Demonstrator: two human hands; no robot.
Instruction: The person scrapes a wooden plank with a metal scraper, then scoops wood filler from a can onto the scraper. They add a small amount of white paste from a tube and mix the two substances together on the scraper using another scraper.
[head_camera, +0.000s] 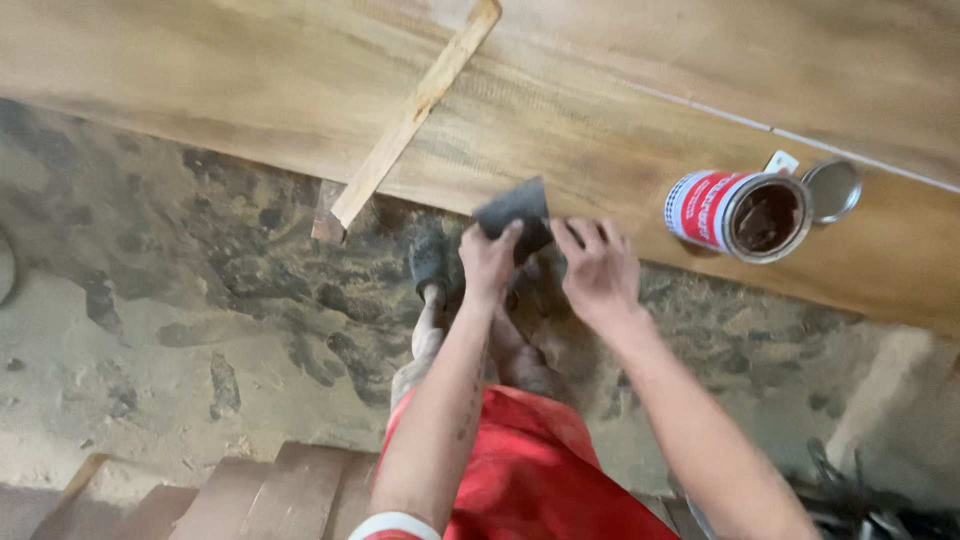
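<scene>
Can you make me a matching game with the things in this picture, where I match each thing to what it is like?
Things:
1. can
2. lid
3. wooden stick
4. dark sheet

Descriptions:
A. lies slanted across the big plank
B. pinched in the grip of both hands, left hand and right hand
C. open, with brown stuff inside
D. round and silvery, lying beside the can

Pairs: 1-C, 2-D, 3-A, 4-B
</scene>
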